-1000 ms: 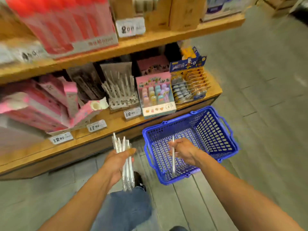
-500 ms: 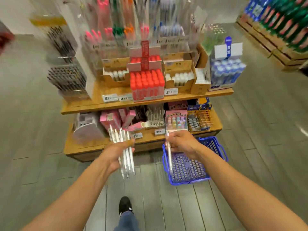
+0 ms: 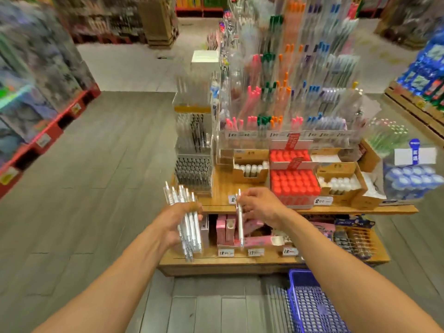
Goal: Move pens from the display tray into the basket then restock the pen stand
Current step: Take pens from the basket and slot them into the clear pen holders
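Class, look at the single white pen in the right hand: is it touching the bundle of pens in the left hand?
Apart. The head view shows shelf between the single pen and the bundle.

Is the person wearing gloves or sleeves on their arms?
No. Both arms are bare as far up as the view shows, with no sleeves. The left hand and right hand wear no gloves, and no watch, ring or bracelet shows.

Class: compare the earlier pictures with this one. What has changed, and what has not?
The view rose from the lower shelf to the tall pen stand; the blue basket fell to the bottom edge. Unchanged: left hand grips the pen bundle, right hand one pen.
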The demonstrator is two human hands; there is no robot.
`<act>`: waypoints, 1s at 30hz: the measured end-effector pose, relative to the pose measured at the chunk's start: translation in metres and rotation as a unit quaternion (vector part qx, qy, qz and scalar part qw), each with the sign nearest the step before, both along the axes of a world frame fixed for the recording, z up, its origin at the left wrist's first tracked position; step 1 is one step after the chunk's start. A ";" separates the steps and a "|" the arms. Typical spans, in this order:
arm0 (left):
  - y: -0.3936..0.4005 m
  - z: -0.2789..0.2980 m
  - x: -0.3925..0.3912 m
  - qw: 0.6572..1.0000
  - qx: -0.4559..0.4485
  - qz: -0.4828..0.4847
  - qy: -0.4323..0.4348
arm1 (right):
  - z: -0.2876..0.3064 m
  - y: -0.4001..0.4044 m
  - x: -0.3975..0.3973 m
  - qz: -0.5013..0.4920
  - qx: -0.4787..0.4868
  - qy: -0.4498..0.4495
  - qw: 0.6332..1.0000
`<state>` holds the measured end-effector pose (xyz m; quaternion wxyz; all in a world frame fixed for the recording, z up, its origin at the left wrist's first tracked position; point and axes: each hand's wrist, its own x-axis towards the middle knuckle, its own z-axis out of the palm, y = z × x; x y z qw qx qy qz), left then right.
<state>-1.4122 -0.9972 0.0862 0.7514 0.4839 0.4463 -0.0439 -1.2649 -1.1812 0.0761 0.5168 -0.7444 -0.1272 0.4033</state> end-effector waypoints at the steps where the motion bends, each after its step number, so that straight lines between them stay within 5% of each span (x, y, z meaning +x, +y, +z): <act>1: 0.013 0.005 0.005 1.000 0.006 0.004 -0.003 | 0.006 0.016 0.005 0.000 0.007 -0.010 1.000; 19: 0.194 0.054 0.154 0.993 -0.030 0.024 -0.110 | 0.081 0.213 0.160 0.013 0.086 -0.091 0.992; 30: 0.262 0.062 0.218 0.992 -0.038 0.013 -0.117 | 0.150 0.303 0.233 -0.049 0.150 -0.347 0.924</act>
